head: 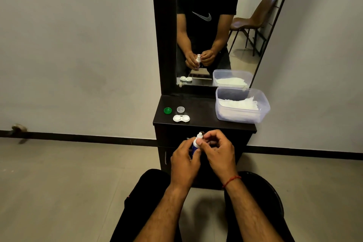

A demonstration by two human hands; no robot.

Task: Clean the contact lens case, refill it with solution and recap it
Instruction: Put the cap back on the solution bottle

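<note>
Solution bottle (195, 147): upright, fingers of left hand (184, 160) wrapped round it; right hand (218, 150) fingers curled at its nozzle, hold unclear. Lens case (181, 118): uncapped on counter (204, 113), beyond the fingers. Risk: squeezing here likely spills solution short of it.

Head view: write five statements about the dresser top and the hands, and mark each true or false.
1. The lens case lies on the dresser top with both wells uncapped. True.
2. The green cap sits to the right of the clear cap. False: it sits to the left of it.
3. The left hand grips the solution bottle. True.
4. The plastic tub holds water. False: it holds white tissue.
5. The solution bottle stands on the dresser top. False: it is held up in front of the dresser, nearer the person than the lens case.
</note>
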